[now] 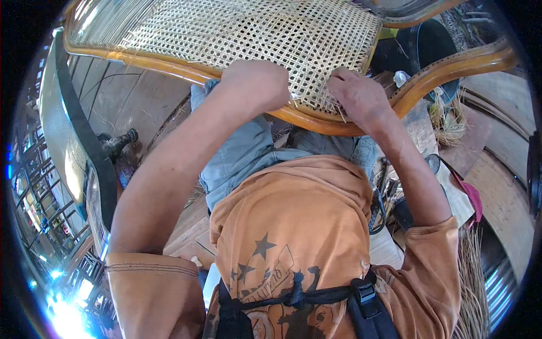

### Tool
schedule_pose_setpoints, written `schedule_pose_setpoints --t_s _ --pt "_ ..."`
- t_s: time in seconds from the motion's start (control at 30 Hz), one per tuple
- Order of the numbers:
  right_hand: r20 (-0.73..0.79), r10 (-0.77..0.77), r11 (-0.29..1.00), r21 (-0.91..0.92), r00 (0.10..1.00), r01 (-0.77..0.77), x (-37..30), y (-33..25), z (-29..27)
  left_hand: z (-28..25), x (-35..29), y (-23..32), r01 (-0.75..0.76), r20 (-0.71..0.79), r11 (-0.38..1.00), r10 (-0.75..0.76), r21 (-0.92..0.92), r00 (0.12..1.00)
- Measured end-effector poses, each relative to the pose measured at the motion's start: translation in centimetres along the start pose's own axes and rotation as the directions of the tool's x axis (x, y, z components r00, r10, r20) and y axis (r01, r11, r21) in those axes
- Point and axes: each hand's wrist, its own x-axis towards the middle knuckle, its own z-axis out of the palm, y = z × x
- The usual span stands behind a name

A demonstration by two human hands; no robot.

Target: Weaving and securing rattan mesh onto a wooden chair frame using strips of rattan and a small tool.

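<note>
A curved, varnished wooden chair frame [152, 66] lies across my lap, filled with woven cane webbing [243, 34] of small open holes. My left hand [259, 83] is closed in a fist over the near rail, at the webbing's edge; whatever it holds is hidden. To its right, my right hand [358, 97] rests at the near right corner of the webbing. Its fingers are bent and pressed together against the cane, and what is between them cannot be made out. Loose cane ends stick out by the rail, between and below my hands.
A dark bucket [426, 48] stands beyond the curved wooden arm [460, 73] on the right. A tangle of cane scraps [449, 121] lies below that arm. Long cane strands [471, 277] hang at lower right. Another caned panel with a dark frame [84, 130] stands at left.
</note>
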Motion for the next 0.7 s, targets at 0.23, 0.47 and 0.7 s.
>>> schedule_pose_setpoints --t_s 0.23,0.47,0.7 --pt "0.028 -0.112 0.983 0.15 0.993 0.106 0.5 1.6 0.0 1.4 -2.0 -2.0 0.021 -0.115 0.998 -0.028 -0.062 0.993" --pt "0.28 0.032 0.981 0.177 0.959 -0.084 3.5 1.9 -0.2 2.0 -4.3 -2.5 0.079 -0.118 0.995 -0.086 -0.068 0.989" --pt "0.077 0.019 0.763 0.644 0.997 -0.064 3.8 0.6 -2.0 0.2 -7.0 -0.9 0.044 -0.207 0.998 -0.051 -0.041 0.977"
